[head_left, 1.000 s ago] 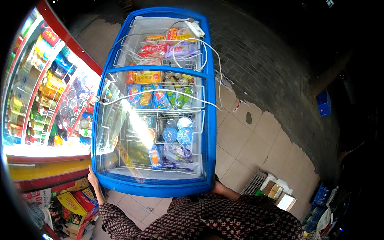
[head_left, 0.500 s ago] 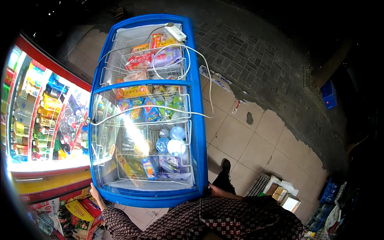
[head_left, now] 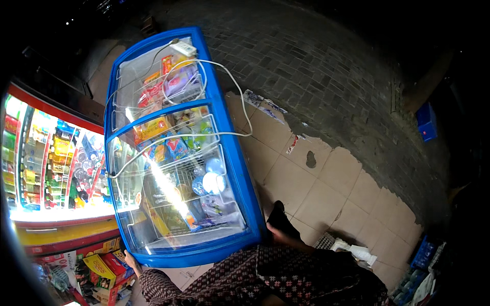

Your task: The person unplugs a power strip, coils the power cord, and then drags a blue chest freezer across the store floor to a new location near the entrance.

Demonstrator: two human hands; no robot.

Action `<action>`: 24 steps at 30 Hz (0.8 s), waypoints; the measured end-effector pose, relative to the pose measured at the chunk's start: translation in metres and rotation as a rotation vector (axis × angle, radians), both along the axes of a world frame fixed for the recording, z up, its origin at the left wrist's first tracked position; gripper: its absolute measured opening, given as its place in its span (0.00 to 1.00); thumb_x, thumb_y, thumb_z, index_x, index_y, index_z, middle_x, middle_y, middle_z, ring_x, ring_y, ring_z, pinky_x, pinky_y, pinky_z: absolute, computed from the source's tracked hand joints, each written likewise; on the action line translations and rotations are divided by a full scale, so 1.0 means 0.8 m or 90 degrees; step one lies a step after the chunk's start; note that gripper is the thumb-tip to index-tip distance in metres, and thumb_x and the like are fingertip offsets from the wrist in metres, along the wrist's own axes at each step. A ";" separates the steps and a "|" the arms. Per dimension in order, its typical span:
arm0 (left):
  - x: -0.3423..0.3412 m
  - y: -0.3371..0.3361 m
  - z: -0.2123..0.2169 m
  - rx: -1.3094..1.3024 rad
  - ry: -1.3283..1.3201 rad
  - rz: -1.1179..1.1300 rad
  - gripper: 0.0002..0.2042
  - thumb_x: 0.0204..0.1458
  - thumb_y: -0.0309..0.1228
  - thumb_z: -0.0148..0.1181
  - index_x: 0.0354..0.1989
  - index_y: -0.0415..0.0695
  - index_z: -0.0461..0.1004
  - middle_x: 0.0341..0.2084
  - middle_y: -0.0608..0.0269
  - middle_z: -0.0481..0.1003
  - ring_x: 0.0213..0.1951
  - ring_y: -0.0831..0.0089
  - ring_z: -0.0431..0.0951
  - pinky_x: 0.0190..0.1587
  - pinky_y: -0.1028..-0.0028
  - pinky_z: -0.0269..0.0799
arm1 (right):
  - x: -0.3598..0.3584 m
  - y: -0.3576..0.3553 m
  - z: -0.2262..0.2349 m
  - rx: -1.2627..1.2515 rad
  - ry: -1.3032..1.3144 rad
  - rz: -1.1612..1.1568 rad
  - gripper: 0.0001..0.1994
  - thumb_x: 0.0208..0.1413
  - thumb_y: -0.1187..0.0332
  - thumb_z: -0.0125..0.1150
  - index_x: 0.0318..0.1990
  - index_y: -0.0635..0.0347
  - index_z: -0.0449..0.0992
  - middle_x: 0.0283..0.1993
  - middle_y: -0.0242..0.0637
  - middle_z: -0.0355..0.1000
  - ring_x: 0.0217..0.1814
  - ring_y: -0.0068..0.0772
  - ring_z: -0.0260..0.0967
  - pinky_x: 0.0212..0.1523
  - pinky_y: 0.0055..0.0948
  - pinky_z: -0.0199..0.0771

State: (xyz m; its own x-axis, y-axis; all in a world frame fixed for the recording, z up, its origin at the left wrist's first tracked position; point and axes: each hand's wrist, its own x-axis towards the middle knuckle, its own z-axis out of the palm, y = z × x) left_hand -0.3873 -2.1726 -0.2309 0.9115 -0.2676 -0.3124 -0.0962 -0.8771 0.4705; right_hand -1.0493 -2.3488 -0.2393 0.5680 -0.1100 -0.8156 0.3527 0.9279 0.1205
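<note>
The person's left hand (head_left: 131, 263) shows only partly past a patterned dark sleeve (head_left: 168, 285), lying at the near left corner of a blue chest freezer with sliding glass lids (head_left: 244, 183); whether its fingers grip the rim or merely rest there cannot be told. The right hand is hidden behind the body, so its state cannot be told either. The freezer stands lengthwise away from the person, its curved glass top closed over three sections. In the nearest section, wire baskets hold round white tubs (head_left: 212, 182), blue and yellow packets and a few flat wrapped bars, partly washed out by a bright streak of reflected light. The middle section holds yellow, red and green packets (head_left: 168, 137) lying close together. The far section holds pink and purple bags (head_left: 176, 81) in a wire basket. A white power strip (head_left: 184, 49) lies on the far end of the lid, and its white cable (head_left: 240, 109) loops across the glass and over the right rim. Just left of the freezer stands a lit glass-door drinks cooler (head_left: 56, 163) with rows of bottles and cans on its shelves. Below it, coloured cardboard boxes (head_left: 104, 268) sit on the floor. To the right lies a worn tiled floor (head_left: 326, 188).
</note>
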 end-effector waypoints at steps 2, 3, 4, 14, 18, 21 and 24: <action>-0.042 0.000 0.003 0.038 -0.028 -0.013 0.36 0.56 0.56 0.38 0.34 0.26 0.75 0.28 0.42 0.77 0.29 0.51 0.76 0.36 0.58 0.66 | -0.035 -0.018 -0.010 0.051 -0.014 -0.018 0.25 0.61 0.46 0.43 0.55 0.55 0.66 0.45 0.31 0.73 0.40 0.28 0.69 0.41 0.26 0.70; -0.066 0.000 0.003 0.055 -0.040 -0.017 0.36 0.55 0.57 0.37 0.35 0.26 0.74 0.29 0.40 0.76 0.30 0.50 0.76 0.35 0.57 0.66 | -0.051 -0.029 -0.013 0.075 -0.020 -0.024 0.25 0.61 0.47 0.45 0.56 0.56 0.65 0.44 0.32 0.73 0.39 0.29 0.69 0.39 0.26 0.71; -0.088 -0.002 0.006 0.072 -0.053 -0.021 0.37 0.55 0.57 0.37 0.36 0.26 0.74 0.30 0.38 0.76 0.30 0.49 0.76 0.35 0.56 0.66 | -0.071 -0.043 -0.014 -0.008 0.029 0.053 0.26 0.60 0.48 0.46 0.58 0.57 0.63 0.44 0.34 0.73 0.38 0.29 0.70 0.38 0.26 0.71; -0.262 -0.024 0.015 0.191 -0.130 0.260 0.33 0.52 0.54 0.41 0.39 0.28 0.75 0.35 0.38 0.76 0.41 0.48 0.75 0.45 0.55 0.65 | -0.153 -0.167 0.023 -0.191 0.350 0.197 0.33 0.47 0.55 0.66 0.59 0.57 0.62 0.39 0.36 0.72 0.23 0.23 0.68 0.28 0.20 0.71; -0.277 -0.035 0.028 0.185 -0.135 0.291 0.32 0.51 0.51 0.41 0.33 0.26 0.75 0.30 0.38 0.76 0.35 0.48 0.76 0.40 0.53 0.65 | -0.149 -0.171 0.021 -0.220 0.337 0.132 0.26 0.50 0.55 0.63 0.54 0.58 0.67 0.37 0.33 0.70 0.25 0.21 0.64 0.27 0.18 0.64; -0.284 -0.019 0.019 0.169 -0.156 0.240 0.31 0.52 0.49 0.40 0.25 0.25 0.73 0.20 0.39 0.74 0.25 0.49 0.74 0.32 0.52 0.64 | -0.135 -0.210 0.057 -0.242 0.323 0.220 0.21 0.56 0.60 0.57 0.53 0.62 0.66 0.31 0.27 0.68 0.19 0.16 0.58 0.19 0.17 0.54; -0.271 -0.017 0.005 0.192 -0.159 0.254 0.29 0.52 0.48 0.40 0.24 0.26 0.72 0.19 0.38 0.72 0.23 0.51 0.72 0.32 0.52 0.63 | -0.122 -0.224 0.069 -0.188 0.295 0.231 0.24 0.56 0.59 0.57 0.55 0.62 0.64 0.37 0.31 0.69 0.25 0.19 0.63 0.24 0.19 0.60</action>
State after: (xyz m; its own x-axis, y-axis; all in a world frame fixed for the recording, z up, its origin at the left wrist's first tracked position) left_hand -0.6042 -2.1862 -0.2265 0.9799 0.1814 -0.0829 0.1946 -0.9607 0.1980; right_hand -1.1468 -2.5279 -0.1840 0.2091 -0.2340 -0.9495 -0.0346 0.9686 -0.2464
